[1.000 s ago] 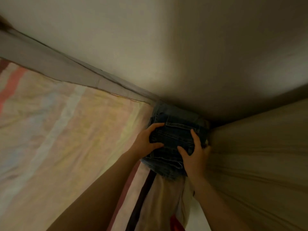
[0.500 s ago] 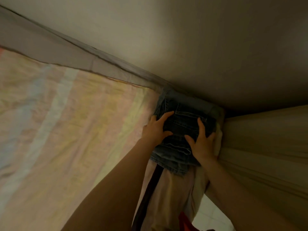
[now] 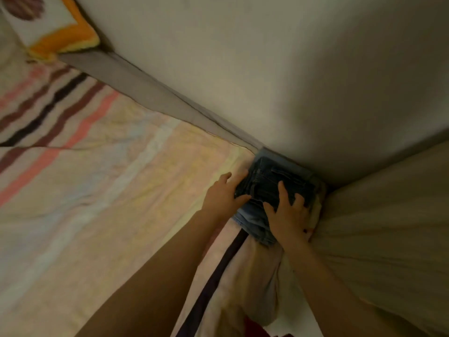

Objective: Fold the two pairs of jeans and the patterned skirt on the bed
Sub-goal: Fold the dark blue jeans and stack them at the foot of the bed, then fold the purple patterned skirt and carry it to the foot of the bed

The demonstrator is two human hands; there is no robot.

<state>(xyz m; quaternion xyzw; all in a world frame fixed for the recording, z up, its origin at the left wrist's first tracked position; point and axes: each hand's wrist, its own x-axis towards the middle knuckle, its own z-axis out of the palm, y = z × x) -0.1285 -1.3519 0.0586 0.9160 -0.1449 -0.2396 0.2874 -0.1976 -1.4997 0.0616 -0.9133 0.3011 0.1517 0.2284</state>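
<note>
Fingers (image 3: 283,190) of both hands spread flat, pressing folded jeans (image 3: 269,183) in bed (image 3: 121,190) corner; left hand (image 3: 222,198) at stack's edge, right hand (image 3: 288,217) on top.

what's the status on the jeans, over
Left hand flat at jeans edge, right hand pressing on top. Folded stack in bed corner by wall. Nothing blocking.
</note>
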